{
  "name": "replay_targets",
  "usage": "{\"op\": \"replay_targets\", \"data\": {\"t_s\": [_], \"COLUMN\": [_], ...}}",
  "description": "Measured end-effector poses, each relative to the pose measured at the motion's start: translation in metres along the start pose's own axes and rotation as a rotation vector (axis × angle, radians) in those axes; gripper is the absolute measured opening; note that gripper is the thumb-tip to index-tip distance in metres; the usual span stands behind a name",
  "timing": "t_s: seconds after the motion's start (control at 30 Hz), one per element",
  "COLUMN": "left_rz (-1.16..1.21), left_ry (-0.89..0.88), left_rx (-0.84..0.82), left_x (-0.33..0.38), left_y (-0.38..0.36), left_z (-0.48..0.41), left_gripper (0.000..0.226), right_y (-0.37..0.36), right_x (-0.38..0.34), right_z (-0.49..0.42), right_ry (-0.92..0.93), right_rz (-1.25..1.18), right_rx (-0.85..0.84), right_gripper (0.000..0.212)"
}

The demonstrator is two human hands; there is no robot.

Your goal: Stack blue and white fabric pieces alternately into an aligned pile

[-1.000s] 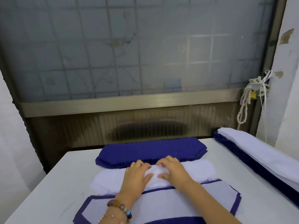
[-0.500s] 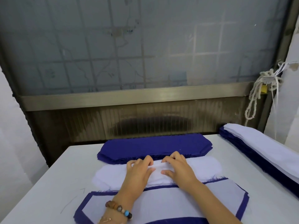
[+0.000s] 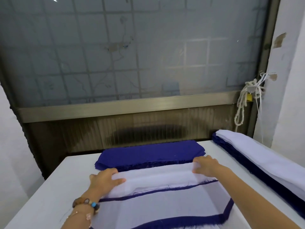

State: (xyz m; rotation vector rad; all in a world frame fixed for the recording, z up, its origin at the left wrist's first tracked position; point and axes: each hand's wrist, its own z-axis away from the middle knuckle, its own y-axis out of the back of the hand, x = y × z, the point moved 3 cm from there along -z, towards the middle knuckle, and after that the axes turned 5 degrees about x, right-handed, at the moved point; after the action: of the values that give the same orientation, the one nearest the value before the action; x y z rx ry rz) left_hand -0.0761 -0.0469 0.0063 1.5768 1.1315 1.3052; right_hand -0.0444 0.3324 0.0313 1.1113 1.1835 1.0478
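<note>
Gripping the white fabric piece [image 3: 158,175] by its two ends, the left hand [image 3: 105,179] and right hand [image 3: 206,166] have fingers curled round it at lower centre, between the blue fabric stack [image 3: 148,154] and the blue-and-white pile [image 3: 165,210].

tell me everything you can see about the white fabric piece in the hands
The white fabric piece is a long, thin strip of soft, slightly see-through cloth, creased lengthwise, with loose threads along its near edge. It stretches sideways between the blue pile behind and the blue-edged stacked pile in front. The left hand pinches its left end, the right hand its right end. Whether it is lifted clear is unclear.
</note>
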Motion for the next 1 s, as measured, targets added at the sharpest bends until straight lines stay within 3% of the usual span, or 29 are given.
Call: {"op": "replay_targets", "data": {"t_s": [0.13, 0.23, 0.3, 0.4, 0.53, 0.7, 0.93, 1.0], "left_rz": [-0.003, 0.065, 0.211, 0.419, 0.516, 0.528, 0.485, 0.422], "left_ry": [0.164, 0.243, 0.233, 0.14, 0.107, 0.047, 0.048, 0.047], "left_rx": [-0.031, -0.006, 0.056, 0.211, 0.3, 0.277, 0.111, 0.087], "left_x": [-0.027, -0.035, -0.032, -0.023, -0.016, -0.019, -0.032, -0.034], "left_y": [0.007, 0.011, 0.018, 0.037, 0.06, 0.08, 0.067, 0.057], "left_z": [0.007, 0.016, 0.024, 0.041, 0.06, 0.084, 0.108, 0.112], "left_gripper": [0.029, 0.042, 0.035, 0.007, 0.015, 0.013, 0.012, 0.009], "right_y": [0.001, -0.002, -0.002, 0.004, 0.013, 0.014, 0.01, 0.004], "right_x": [0.036, 0.043, 0.043, 0.045, 0.053, 0.06, 0.069, 0.071], "right_z": [0.009, 0.013, 0.016, 0.022, 0.038, 0.062, 0.094, 0.099], "right_ry": [-0.18, -0.196, -0.183, -0.176, -0.232, -0.218, -0.2, -0.206], "right_rz": [-0.004, -0.138, -0.306, -0.592, -0.805, -0.725, -0.494, -0.42], "right_rx": [0.033, 0.091, 0.16, 0.303, 0.364, 0.245, 0.091, 0.033], "right_gripper": [0.05, 0.036, 0.025, 0.016, 0.016, 0.013, 0.022, 0.012]}}
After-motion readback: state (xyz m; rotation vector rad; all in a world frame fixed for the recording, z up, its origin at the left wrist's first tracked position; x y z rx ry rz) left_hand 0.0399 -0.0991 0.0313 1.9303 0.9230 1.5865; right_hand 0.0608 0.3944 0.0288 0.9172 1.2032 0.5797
